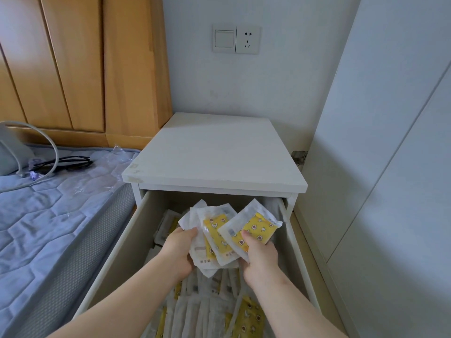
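Though print is illegible, left hand (pixel 179 250) gripping fanned packets (pixel 216 231), right hand (pixel 260 257) pinching yellow packet (pixel 255 226)

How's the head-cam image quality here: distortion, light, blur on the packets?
Head view: wide-angle bowing bends the wooden panels at left; soft bluish daylight, no hard glare; nightstand top shades the drawer back; packets in the left hand and right hand read sharp, loose packets at the bottom edge smear.

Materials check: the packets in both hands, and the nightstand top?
The packets look like thin clear plastic film, white at the sealed edges, over a yellow printed insert: wrinkled and faintly glossy. The nightstand top is probably white laminated or painted board, matte, with a square edge and scuffs at its front left corner.
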`<state>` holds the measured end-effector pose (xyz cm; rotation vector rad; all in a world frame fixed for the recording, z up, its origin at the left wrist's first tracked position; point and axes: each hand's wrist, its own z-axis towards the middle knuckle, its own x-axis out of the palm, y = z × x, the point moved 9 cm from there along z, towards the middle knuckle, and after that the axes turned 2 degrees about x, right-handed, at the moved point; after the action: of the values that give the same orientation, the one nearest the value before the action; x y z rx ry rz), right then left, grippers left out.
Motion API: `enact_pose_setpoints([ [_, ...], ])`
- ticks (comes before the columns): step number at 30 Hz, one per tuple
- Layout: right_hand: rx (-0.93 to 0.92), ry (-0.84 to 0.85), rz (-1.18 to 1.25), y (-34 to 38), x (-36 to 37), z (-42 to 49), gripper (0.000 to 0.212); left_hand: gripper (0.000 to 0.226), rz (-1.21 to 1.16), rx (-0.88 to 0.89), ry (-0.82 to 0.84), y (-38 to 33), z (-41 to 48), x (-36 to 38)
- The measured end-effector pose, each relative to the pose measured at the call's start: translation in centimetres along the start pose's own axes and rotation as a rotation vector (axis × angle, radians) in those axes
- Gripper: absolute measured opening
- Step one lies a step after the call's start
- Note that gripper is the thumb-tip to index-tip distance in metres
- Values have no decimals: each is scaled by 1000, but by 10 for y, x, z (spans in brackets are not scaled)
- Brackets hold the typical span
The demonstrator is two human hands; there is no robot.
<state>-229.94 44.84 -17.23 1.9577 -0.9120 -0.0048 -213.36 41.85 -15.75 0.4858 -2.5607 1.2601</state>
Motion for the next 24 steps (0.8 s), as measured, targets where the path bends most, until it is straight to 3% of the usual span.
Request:
enact_pose_setpoints([
  [7,24,65,-394,-11,10,4,14,20,135,133,-19,-10,0,2],
  [11,25,133,-519,-14,13,11,26,18,253,169,-66,-12,5,-4],
  [16,132,247,-567,-29,21,17,32,10,422,226,-118,-17,8,-6],
  [24,203,281,-423,-20,23,39,22,6,382,132,-149,-13,33,-2],
])
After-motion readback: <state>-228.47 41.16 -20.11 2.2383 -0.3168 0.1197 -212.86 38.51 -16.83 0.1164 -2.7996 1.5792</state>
